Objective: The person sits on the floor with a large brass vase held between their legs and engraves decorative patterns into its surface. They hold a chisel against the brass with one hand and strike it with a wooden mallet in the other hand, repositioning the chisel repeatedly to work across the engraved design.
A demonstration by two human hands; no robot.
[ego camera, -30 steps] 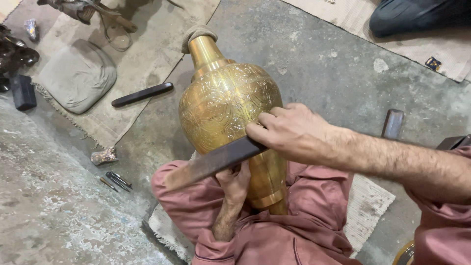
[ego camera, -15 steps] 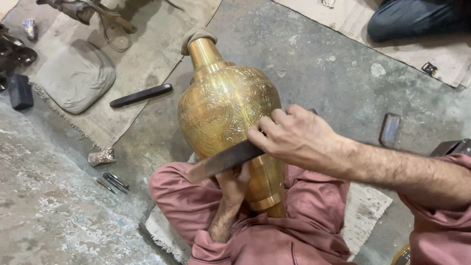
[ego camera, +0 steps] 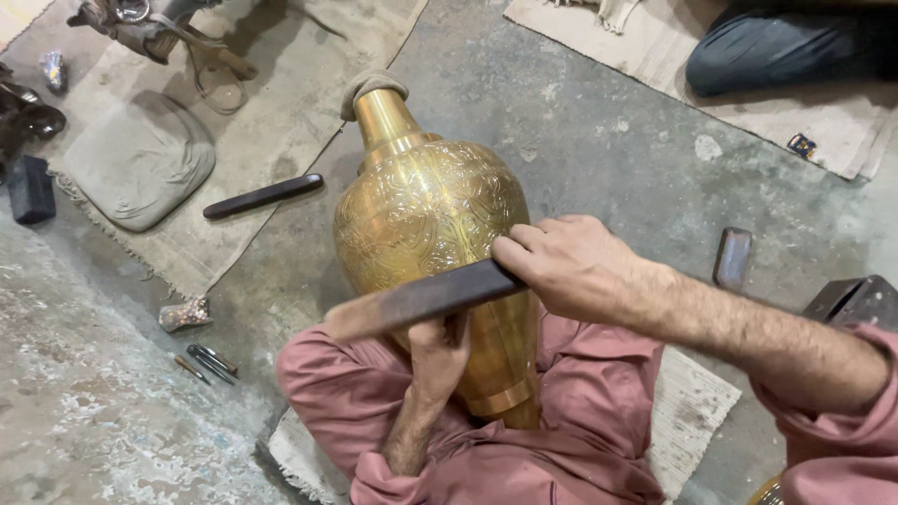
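Note:
A tall engraved brass vase [ego camera: 421, 215] lies tilted across my lap, its neck pointing away and capped with a cloth. My right hand [ego camera: 571, 266] grips a dark flat metal bar [ego camera: 412, 301] that lies across the vase's belly, its free end blurred to the left. My left hand [ego camera: 438, 360] is fisted against the lower body of the vase, just under the bar. It is closed around a short dark tool [ego camera: 456, 327], of which only the top end shows. My knees in pink cloth sit on either side of the vase's base.
A dark stick [ego camera: 264, 195], a grey cushion [ego camera: 140, 159] and a black block [ego camera: 31, 189] lie on the mat at left. Small thin tools [ego camera: 210, 360] lie on the concrete near my knee. A dark block [ego camera: 732, 257] and a box [ego camera: 856, 299] sit at right. Another person's leg [ego camera: 786, 47] is at top right.
The bar in my right hand has swung over the vase, its free end shifting right and then back left. The vase and my left hand stay put.

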